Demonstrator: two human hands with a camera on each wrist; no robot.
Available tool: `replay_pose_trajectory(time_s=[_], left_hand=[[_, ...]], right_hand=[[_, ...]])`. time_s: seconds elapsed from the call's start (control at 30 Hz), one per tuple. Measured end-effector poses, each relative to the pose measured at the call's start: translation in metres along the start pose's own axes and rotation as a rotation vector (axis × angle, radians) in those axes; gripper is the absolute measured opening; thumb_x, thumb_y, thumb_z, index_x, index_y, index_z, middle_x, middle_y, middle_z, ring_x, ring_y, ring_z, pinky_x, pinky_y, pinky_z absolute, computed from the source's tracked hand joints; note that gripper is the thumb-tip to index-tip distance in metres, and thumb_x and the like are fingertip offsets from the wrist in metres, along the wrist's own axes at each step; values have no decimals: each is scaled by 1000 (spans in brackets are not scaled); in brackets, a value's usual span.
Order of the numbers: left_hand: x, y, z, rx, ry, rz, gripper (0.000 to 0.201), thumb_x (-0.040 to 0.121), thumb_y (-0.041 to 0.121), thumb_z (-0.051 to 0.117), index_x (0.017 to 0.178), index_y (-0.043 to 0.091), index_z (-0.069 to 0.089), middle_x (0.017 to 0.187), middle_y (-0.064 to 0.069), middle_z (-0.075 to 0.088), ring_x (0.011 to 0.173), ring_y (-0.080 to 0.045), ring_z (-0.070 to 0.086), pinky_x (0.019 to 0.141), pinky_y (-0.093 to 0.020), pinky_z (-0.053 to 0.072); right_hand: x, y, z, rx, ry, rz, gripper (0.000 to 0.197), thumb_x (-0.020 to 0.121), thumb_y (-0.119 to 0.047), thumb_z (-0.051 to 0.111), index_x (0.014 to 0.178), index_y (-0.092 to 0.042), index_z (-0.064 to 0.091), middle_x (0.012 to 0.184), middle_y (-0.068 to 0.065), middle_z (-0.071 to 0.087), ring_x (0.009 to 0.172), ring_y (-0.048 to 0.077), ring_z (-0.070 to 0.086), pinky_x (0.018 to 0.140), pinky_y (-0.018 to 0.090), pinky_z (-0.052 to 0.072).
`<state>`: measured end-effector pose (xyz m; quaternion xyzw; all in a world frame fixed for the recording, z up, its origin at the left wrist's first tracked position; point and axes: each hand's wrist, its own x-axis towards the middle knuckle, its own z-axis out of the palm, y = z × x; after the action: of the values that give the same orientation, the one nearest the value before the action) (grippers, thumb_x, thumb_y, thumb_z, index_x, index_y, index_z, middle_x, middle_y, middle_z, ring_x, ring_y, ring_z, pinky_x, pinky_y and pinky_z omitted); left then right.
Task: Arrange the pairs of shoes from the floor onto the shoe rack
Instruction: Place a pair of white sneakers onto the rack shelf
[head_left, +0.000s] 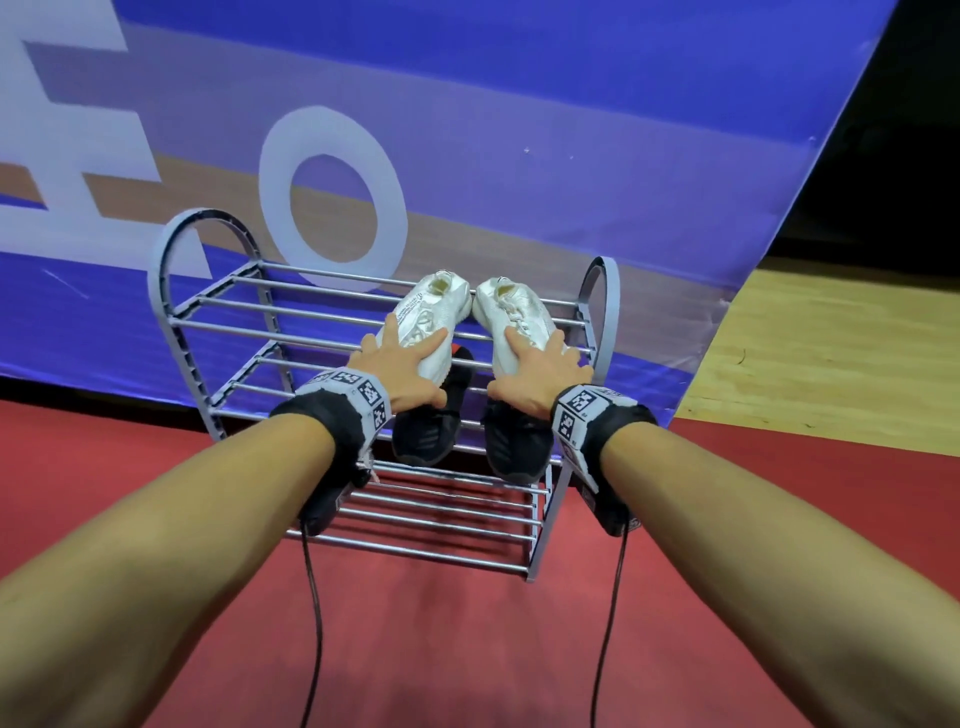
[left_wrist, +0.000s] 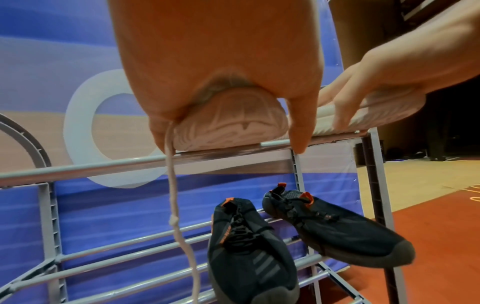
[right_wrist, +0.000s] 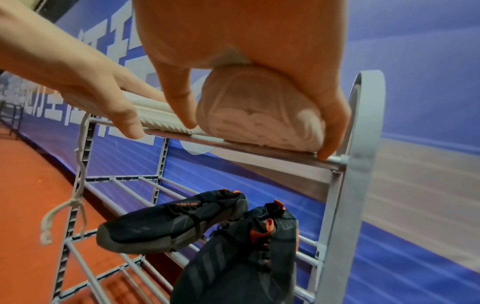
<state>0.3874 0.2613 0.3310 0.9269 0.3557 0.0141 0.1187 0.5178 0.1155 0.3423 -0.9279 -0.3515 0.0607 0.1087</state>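
Observation:
A grey shoe rack (head_left: 218, 322) with metal bars stands against a blue banner. Two white shoes lie on the right part of its top tier, heels toward the banner. My left hand (head_left: 402, 364) grips the toe of the left white shoe (head_left: 423, 317), thumb and fingers on either side of its toe (left_wrist: 228, 121). My right hand (head_left: 537, 371) grips the toe of the right white shoe (head_left: 511, 312) in the same way (right_wrist: 259, 115). A white lace (left_wrist: 172, 195) hangs from the left shoe. Two black shoes (head_left: 431, 436) (head_left: 519, 447) rest on the middle tier below.
The blue banner (head_left: 519, 130) rises right behind the rack. Red floor (head_left: 441, 649) lies in front, and wooden floor (head_left: 805, 353) lies to the right. The rack's right arched end frame (right_wrist: 363, 144) is close beside my right hand. Black cables (head_left: 311, 597) hang from both wrists.

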Motion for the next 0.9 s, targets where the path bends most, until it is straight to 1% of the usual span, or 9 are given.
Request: replay_pose_trajectory(time_s=[0.07,0.17,0.33,0.43,0.57,0.67,0.73,0.83,0.9], left_hand=[[-3,0,2,-46,60,21,87,76,52,68,146,58,16,162,-6,-9,143,-36,11,108,-53,33],[-7,3,5,-62,166,67,76,80,49,64,146,53,26,161,-8,3,139,-34,19,102,-50,37],[-3,15,-1,-97,243,88,67,83,50,62,144,50,34,158,-5,14,135,-33,24,104,-46,33],[2,19,-2,-136,208,101,67,83,50,64,143,51,36,158,-3,13,136,-32,22,106,-44,32],[7,12,9,-182,117,90,71,79,55,66,142,55,34,161,-1,6,141,-30,14,107,-47,32],[10,6,8,-131,57,91,83,73,61,69,143,61,24,162,-3,-4,144,-35,8,112,-52,26],[9,2,6,-93,34,83,88,72,61,69,143,62,17,162,-4,-10,144,-39,12,113,-54,27],[6,0,8,-156,89,100,79,78,55,64,145,58,21,162,-5,-1,138,-37,25,108,-50,35],[4,5,10,-182,144,119,72,82,53,61,145,54,26,161,-4,6,137,-36,24,109,-48,33]], right_hand=[[-4,7,-2,0,-5,-44,86,78,-51,61,151,-45,15,159,17,5,140,45,19,113,55,22],[-8,14,0,-12,34,-103,79,83,-55,58,150,-47,17,159,14,7,137,44,24,113,54,24],[-7,11,3,-30,134,-111,64,88,-52,50,147,-47,26,154,15,15,128,42,31,108,51,27],[-2,12,1,8,150,-39,63,90,-52,47,148,-44,25,155,17,14,132,44,28,109,52,27],[-1,17,1,70,133,2,70,88,-57,51,150,-39,24,158,15,9,138,41,24,111,52,27],[-4,22,3,50,128,-26,77,82,-59,56,149,-37,25,158,14,9,139,39,24,111,50,28],[-6,25,3,51,129,-45,76,84,-58,55,150,-37,24,158,14,6,139,39,23,111,50,26],[-6,25,4,55,141,-66,68,90,-57,48,150,-36,25,159,16,5,139,40,23,112,51,25],[-5,22,5,57,156,-80,63,93,-56,45,150,-36,26,158,18,7,138,41,23,111,52,26]])
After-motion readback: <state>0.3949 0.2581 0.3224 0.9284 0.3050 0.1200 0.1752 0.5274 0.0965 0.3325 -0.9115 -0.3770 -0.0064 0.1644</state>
